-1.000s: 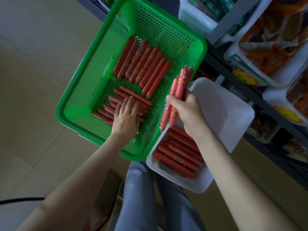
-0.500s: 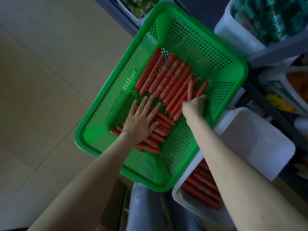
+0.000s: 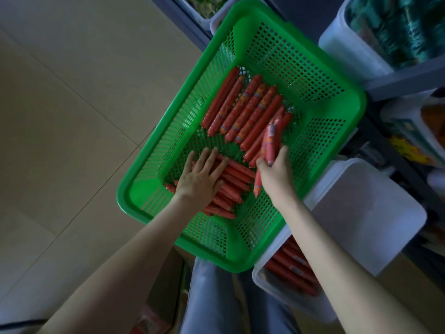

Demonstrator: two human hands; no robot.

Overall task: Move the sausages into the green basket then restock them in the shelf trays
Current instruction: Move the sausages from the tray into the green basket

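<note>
The green basket (image 3: 337, 109) rests on my lap, with a neat far row of red sausages (image 3: 240, 107) and a near pile of sausages (image 3: 234, 182) inside it. My left hand (image 3: 199, 179) lies flat with spread fingers on the near pile. My right hand (image 3: 274, 169) grips a small bunch of sausages (image 3: 269, 143) low over the basket floor, right beside the far row. A white tray (image 3: 361, 213) sits to the right of the basket, with several sausages (image 3: 291, 268) left at its near end, partly hidden by my right forearm.
Dark shelving stands at the right with white trays of packaged snacks (image 3: 395, 32) and yellow price tags (image 3: 407, 150). Another tray (image 3: 204, 8) sits beyond the basket's far edge. Beige floor tiles (image 3: 72, 104) fill the left. My knees in jeans (image 3: 216, 297) are below.
My right hand carried a bunch of sausages from above the white tray into the basket and holds it beside the far row. My left hand stayed on the near pile.
</note>
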